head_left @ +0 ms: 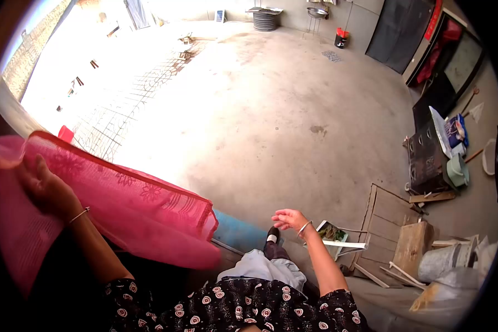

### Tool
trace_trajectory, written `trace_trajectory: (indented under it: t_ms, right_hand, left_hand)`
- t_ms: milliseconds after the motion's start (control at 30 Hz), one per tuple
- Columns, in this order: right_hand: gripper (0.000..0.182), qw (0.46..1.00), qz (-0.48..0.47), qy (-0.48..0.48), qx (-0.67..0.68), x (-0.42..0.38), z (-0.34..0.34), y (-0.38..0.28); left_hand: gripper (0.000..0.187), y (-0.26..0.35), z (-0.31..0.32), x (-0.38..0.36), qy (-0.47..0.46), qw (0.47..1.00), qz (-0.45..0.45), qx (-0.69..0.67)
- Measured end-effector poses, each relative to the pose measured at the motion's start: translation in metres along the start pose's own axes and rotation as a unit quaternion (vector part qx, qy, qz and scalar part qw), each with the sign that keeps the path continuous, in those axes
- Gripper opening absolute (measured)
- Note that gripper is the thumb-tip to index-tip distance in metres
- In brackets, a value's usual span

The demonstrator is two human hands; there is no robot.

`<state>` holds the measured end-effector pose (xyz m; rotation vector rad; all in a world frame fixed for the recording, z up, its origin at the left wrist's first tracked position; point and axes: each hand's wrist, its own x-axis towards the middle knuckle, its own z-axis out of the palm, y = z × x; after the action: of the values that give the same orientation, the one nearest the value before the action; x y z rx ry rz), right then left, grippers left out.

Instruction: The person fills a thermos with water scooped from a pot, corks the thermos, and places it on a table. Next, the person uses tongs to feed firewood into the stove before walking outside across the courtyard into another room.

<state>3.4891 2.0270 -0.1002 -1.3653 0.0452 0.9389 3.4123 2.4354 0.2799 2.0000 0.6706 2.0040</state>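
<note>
Left hand (44, 188): raised at the left edge of view, bracelet at the wrist, grip closed on the pink lace cloth (133, 202), fingers pressed into its upper edge.

Pink lace cloth: hangs from that grip and spreads rightward and downward, its lower corner ending above a blue object (238, 232) on the floor.

Right hand (289, 219): held out to the right of the cloth and apart from it, grip loose and half-curled, holding nothing; bracelet at the wrist.

Beyond the right hand: concrete floor (271, 110). Right of it: wooden frame (390, 218), metal bucket (445, 261).
</note>
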Motion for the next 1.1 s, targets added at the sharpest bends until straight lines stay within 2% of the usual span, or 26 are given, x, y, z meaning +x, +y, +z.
trace_trajectory:
  t_ms: [33, 100, 200, 300, 400, 467, 500, 533, 600, 667, 700, 767, 833, 867, 900, 933, 967, 1033, 1100]
  right_hand:
    - [0.038, 0.999, 0.026, 0.024, -0.014, 0.005, -0.018, -0.004]
    - [0.038, 0.999, 0.051, 0.010, -0.014, 0.017, -0.054, -0.012]
    - [0.038, 0.995, 0.097, 0.005, -0.026, 0.059, -0.094, -0.036]
    - [0.038, 0.991, 0.114, -0.025, -0.063, 0.112, -0.112, -0.079]
    - [0.039, 0.987, 0.106, -0.049, -0.106, 0.179, -0.120, -0.129]
    - [0.039, 0.988, 0.085, -0.051, -0.120, 0.224, -0.125, -0.161]
    - [0.039, 0.988, 0.075, -0.050, -0.127, 0.245, -0.128, -0.180]
    - [0.039, 0.989, 0.071, -0.047, -0.123, 0.262, -0.131, -0.199]
    - [0.039, 0.988, 0.081, -0.034, -0.129, 0.293, -0.142, -0.231]
    - [0.037, 0.984, 0.100, -0.027, -0.145, 0.327, -0.162, -0.259]
    - [0.037, 0.981, 0.110, -0.020, -0.158, 0.340, -0.172, -0.271]
    - [0.036, 0.977, 0.127, -0.007, -0.173, 0.366, -0.186, -0.290]
    - [0.036, 0.974, 0.141, 0.017, -0.178, 0.391, -0.202, -0.303]
    - [0.038, 0.976, 0.146, 0.024, -0.159, 0.402, -0.213, -0.306]
    - [0.039, 0.977, 0.153, 0.032, -0.142, 0.413, -0.225, -0.308]
    - [0.038, 0.976, 0.168, 0.047, -0.128, 0.426, -0.237, -0.309]
    - [0.038, 0.976, 0.174, 0.054, -0.124, 0.439, -0.250, -0.308]
    - [0.038, 0.973, 0.190, 0.066, -0.113, 0.462, -0.273, -0.319]
    - [0.036, 0.973, 0.199, 0.068, -0.096, 0.489, -0.301, -0.334]
  left_hand:
    - [0.044, -0.018, 0.011, 0.007, 0.068, 0.975, 0.114, 0.180]
    - [0.057, -0.045, 0.028, 0.005, 0.110, 0.935, 0.212, 0.262]
    - [0.066, -0.089, 0.062, -0.025, 0.127, 0.829, 0.334, 0.430]
    - [0.071, -0.115, 0.081, -0.077, 0.045, 0.859, 0.241, 0.450]
    - [0.072, -0.141, 0.114, -0.122, 0.098, 0.861, 0.114, 0.485]
    - [0.077, -0.185, 0.139, -0.160, 0.086, 0.849, -0.071, 0.516]
    - [0.080, -0.217, 0.154, -0.179, 0.094, 0.848, -0.189, 0.487]
    - [0.072, -0.224, 0.178, -0.188, 0.070, 0.801, -0.352, 0.480]
    - [0.058, -0.232, 0.244, -0.211, 0.050, 0.745, -0.596, 0.296]
    - [0.047, -0.241, 0.313, -0.267, -0.099, 0.760, -0.486, 0.421]
    - [0.051, -0.253, 0.345, -0.298, -0.152, 0.801, -0.485, 0.315]
    - [0.060, -0.212, 0.423, -0.328, -0.307, 0.783, -0.484, 0.242]
    - [0.057, -0.158, 0.489, -0.343, -0.509, 0.764, -0.363, 0.161]
    - [0.055, -0.122, 0.517, -0.336, -0.590, 0.734, -0.325, 0.089]
    - [0.054, -0.110, 0.541, -0.345, -0.653, 0.715, -0.243, 0.048]
    - [0.054, -0.100, 0.563, -0.354, -0.707, 0.689, -0.158, 0.005]
    - [0.055, -0.091, 0.583, -0.360, -0.731, 0.670, -0.128, -0.024]
    - [0.052, -0.080, 0.617, -0.365, -0.758, 0.630, -0.169, -0.012]
    - [0.047, -0.095, 0.648, -0.379, -0.784, 0.595, -0.176, 0.036]
